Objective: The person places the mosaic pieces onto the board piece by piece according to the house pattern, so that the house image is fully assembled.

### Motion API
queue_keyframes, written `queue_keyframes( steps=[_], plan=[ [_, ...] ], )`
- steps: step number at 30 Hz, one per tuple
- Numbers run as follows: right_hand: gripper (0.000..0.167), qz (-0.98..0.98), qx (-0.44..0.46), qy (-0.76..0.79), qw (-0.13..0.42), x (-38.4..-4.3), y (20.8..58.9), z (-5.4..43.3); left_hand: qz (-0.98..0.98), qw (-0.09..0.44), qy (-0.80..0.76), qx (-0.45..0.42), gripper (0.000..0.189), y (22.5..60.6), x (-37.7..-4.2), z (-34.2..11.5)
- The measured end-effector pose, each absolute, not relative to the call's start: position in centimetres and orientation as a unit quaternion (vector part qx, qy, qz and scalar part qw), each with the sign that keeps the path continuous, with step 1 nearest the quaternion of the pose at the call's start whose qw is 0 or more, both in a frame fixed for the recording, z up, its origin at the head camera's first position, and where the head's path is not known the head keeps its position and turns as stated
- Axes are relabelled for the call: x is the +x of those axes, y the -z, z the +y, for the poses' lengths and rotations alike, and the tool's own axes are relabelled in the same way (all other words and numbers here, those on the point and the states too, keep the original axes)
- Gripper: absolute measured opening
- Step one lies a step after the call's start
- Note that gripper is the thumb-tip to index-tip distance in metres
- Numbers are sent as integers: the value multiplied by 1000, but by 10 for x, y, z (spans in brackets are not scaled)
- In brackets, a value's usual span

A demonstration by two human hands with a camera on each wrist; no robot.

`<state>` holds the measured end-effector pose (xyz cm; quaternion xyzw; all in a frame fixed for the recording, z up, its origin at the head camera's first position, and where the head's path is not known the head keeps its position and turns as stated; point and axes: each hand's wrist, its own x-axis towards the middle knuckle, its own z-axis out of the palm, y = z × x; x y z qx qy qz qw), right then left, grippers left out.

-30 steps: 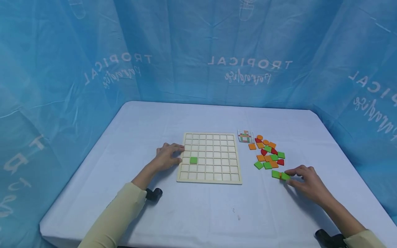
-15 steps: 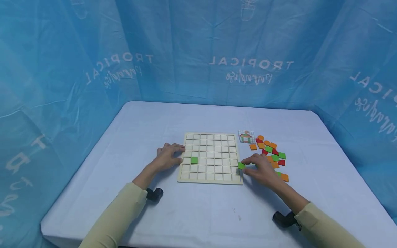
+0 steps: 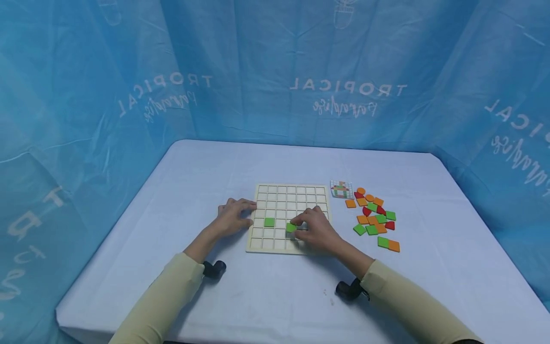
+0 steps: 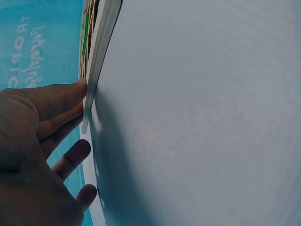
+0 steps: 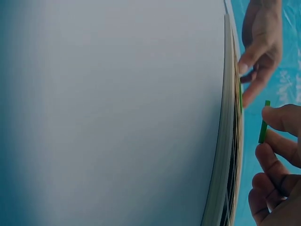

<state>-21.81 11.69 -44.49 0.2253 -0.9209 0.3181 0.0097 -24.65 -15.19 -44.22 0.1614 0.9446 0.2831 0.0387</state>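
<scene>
A pale wooden board (image 3: pixel 266 252) with a grid of square cells lies on the table. One green square tile (image 3: pixel 269 222) sits in a cell left of its middle. My left hand (image 3: pixel 229 220) rests at the board's left edge, its thumb and fingers fairly straight against the side. Over the board's middle, my right hand (image 3: pixel 318 231) pinches a second green square tile (image 3: pixel 290 228) between thumb and fingertip. The right wrist view shows this held tile (image 5: pixel 263 125) edge-on, raised over the board's surface.
Right of the board lie several loose orange, green and red tiles (image 3: pixel 372 220), some of them round. A green tile (image 3: pixel 383 242) and an orange tile (image 3: pixel 394 246) lie nearer the front. A small pattern card (image 3: pixel 341 189) lies by the board's upper right corner.
My right hand has picked up a green tile from the front of the loose pieces and carried it left over the board. The left hand stays at the board's edge.
</scene>
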Motion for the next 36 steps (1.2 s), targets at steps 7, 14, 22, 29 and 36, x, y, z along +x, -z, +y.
queue_keyframes(
  steps=[7, 14, 22, 29, 36],
  plan=[
    [25, -917, 261, -301, 22, -224, 450, 91, 945, 37, -282, 164, 44, 441, -246, -152],
    [25, -923, 280, -262, 29, -228, 452, 74, 944, 39, -282, 168, 44, 440, -245, -153],
    [27, -929, 283, -239, 16, -228, 451, 64, 943, 39, -285, 169, 44, 441, -245, -153],
    [26, -929, 292, -229, 10, -227, 450, 62, 942, 39, -287, 172, 44, 442, -245, -154],
    [28, -927, 297, -228, 6, -228, 449, 61, 941, 39, -289, 172, 44, 441, -245, -154]
  ],
)
